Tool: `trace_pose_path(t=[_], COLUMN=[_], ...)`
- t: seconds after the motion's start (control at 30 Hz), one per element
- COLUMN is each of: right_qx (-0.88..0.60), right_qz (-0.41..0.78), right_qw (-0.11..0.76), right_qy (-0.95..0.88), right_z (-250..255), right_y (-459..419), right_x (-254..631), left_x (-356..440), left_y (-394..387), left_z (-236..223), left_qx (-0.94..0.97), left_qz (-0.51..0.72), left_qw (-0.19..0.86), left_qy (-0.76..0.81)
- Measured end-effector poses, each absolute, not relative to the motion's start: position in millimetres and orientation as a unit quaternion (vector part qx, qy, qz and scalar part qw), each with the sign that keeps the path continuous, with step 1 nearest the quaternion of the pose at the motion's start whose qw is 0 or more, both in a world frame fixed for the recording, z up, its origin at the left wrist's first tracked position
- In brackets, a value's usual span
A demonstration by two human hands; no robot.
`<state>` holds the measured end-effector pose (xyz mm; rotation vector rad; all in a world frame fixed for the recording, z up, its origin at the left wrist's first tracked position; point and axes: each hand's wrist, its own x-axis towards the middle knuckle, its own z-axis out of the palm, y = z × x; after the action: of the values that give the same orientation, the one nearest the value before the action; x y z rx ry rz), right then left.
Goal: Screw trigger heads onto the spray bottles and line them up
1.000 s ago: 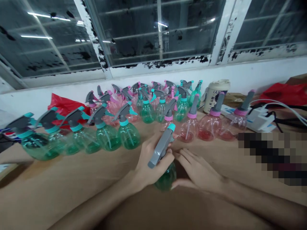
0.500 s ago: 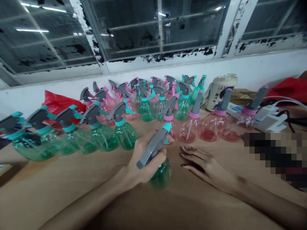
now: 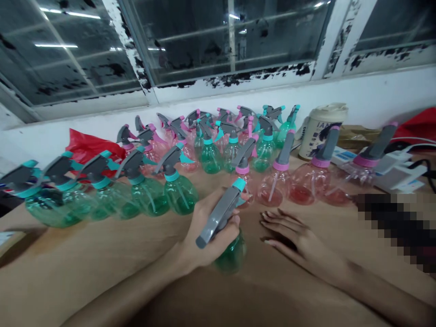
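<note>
My left hand (image 3: 207, 231) is wrapped round the neck of a green spray bottle (image 3: 232, 254) with a grey trigger head and a turquoise nozzle. Its collar is hidden by my fingers. To the right, my right hand (image 3: 296, 238) rests low over the table, fingers stretched out and holding nothing. Just beyond it stand pink spray bottles with pink collars, the nearest being a pink bottle (image 3: 272, 193) with some liquid inside. Left of my left hand, a green bottle (image 3: 180, 195) ends a row of several green ones with turquoise collars.
More pink and green spray bottles, among them a green bottle (image 3: 210, 159), crowd the back by the wall. A red plastic bag (image 3: 85, 147) lies at the left. On the right are a lidded cup (image 3: 322, 131) and a white power strip (image 3: 400, 175) with cables.
The whole view has shifted slightly, so most things sit a little further right. My left hand keeps its hold on the green spray bottle, and my right hand stays spread.
</note>
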<state>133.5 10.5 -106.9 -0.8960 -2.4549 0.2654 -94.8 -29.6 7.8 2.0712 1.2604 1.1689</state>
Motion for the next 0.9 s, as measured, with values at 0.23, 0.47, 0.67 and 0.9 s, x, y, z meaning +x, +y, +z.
trace_pose_path(t=[0.23, 0.47, 0.67, 0.9], right_qx=[-0.340, -0.331, -0.333, -0.332], right_qz=[0.115, 0.126, 0.133, 0.132], right_qw=[0.244, 0.246, 0.223, 0.216], right_qy=[-0.901, -0.902, -0.906, -0.908], right_z=[-99, -97, -95, -94], right_y=[9, 8, 9, 8], right_x=[135, 137, 137, 138], left_x=[-94, -92, -94, -95], left_y=[-29, -31, -28, -26], left_z=[6, 5, 4, 10], left_qx=[0.741, 0.721, 0.744, 0.750], left_qz=[0.418, 0.408, 0.411, 0.400], left_qw=[0.241, 0.248, 0.234, 0.219], left_qy=[0.468, 0.501, 0.473, 0.479])
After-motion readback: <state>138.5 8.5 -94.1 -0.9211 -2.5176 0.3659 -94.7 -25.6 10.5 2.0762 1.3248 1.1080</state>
